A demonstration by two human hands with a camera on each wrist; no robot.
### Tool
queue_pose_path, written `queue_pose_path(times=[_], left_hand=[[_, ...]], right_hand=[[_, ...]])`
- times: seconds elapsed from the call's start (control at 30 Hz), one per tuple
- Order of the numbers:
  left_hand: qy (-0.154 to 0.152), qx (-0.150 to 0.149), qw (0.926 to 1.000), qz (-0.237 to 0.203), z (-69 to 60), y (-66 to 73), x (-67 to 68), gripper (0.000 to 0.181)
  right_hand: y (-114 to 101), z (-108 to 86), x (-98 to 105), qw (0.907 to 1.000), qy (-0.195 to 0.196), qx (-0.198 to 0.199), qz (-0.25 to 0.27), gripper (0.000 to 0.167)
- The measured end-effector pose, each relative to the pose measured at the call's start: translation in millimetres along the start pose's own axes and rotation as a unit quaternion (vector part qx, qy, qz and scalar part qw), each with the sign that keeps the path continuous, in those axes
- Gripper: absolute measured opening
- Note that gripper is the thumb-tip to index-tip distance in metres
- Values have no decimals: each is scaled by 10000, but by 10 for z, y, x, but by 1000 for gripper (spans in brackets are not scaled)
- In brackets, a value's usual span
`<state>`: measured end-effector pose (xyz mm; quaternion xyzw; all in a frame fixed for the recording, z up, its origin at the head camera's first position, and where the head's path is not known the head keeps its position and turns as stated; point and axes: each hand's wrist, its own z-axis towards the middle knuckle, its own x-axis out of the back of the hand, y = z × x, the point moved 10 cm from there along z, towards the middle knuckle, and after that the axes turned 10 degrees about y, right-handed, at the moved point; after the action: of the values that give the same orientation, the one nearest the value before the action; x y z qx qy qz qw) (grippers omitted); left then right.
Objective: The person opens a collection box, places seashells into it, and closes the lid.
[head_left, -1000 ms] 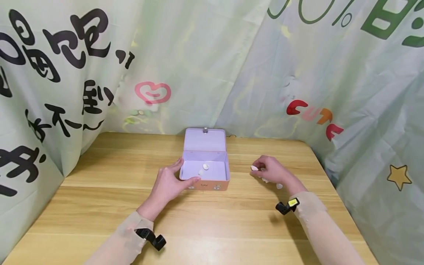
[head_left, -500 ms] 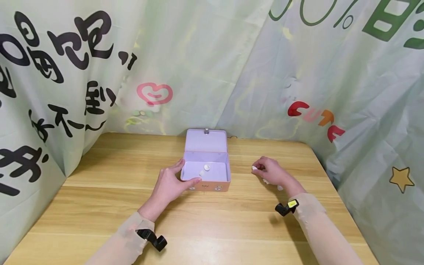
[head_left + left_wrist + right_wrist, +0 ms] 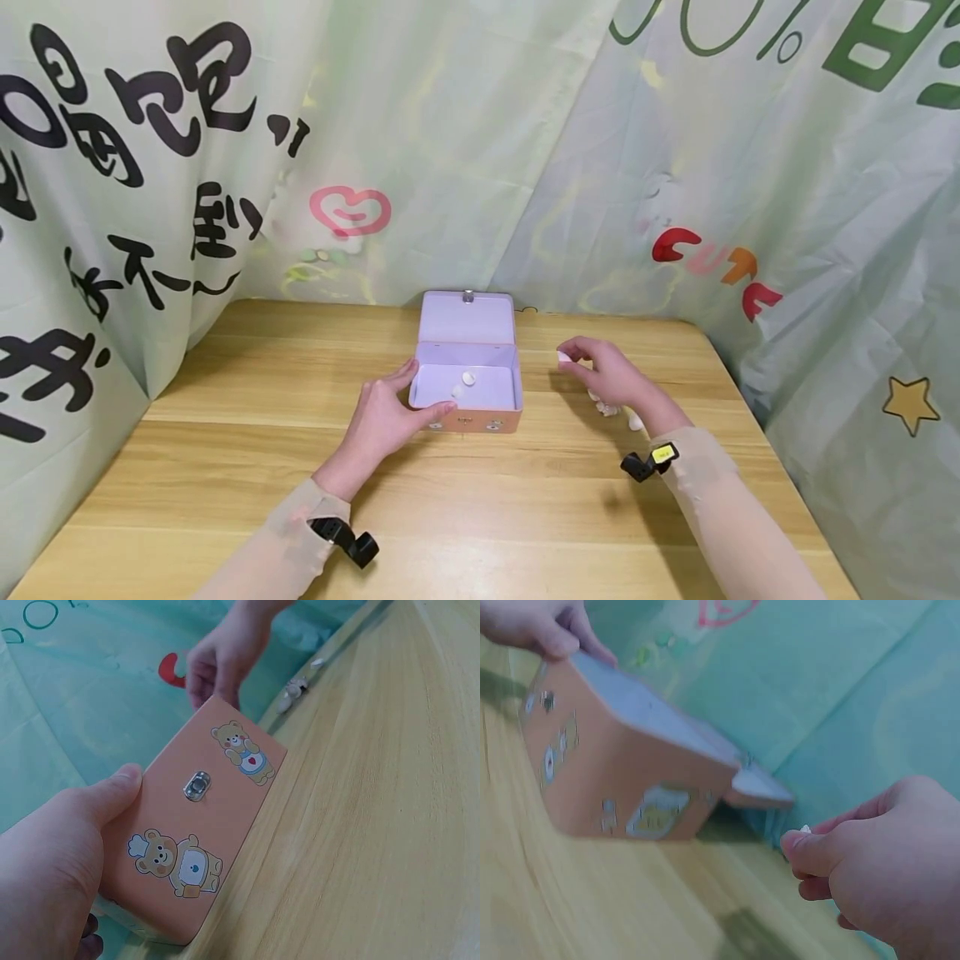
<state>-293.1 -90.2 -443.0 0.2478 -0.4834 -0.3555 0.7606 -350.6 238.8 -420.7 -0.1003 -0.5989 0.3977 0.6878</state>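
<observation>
An open tin box [image 3: 487, 383], lilac inside and orange-pink outside, stands on the table with its lid tipped back; two small whitish pieces [image 3: 468, 378] lie in it. My left hand [image 3: 381, 417] grips its left side, thumb over the front rim; the left wrist view shows bears printed on the front [image 3: 196, 817]. Between thumb and fingertips my right hand [image 3: 611, 375] pinches a small white piece [image 3: 563, 357], raised over the table right of the box. In the right wrist view only a sliver of that piece [image 3: 805, 829] shows at the thumb tip.
Several white pieces [image 3: 606, 409] lie in a small pile below my right hand, with a single one [image 3: 635, 422] nearer my wrist. A printed curtain [image 3: 450, 167] hangs behind the wooden table [image 3: 480, 517] and along its sides.
My right hand has lifted off the pile and moved a little left and away with the pinched piece, uncovering more of the pile. My left hand still grips the box.
</observation>
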Motion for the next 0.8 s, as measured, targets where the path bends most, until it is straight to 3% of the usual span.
queue_pose_path(times=[0.43, 0.8], left_hand=[[65, -41, 10000, -15, 6, -8, 16, 110], [62, -26, 10000, 34, 14, -7, 3, 111]], right_hand=[[-688, 213, -99, 9953, -11, 802, 534, 28], [-914, 323, -297, 9903, -118, 1157, 761, 30]])
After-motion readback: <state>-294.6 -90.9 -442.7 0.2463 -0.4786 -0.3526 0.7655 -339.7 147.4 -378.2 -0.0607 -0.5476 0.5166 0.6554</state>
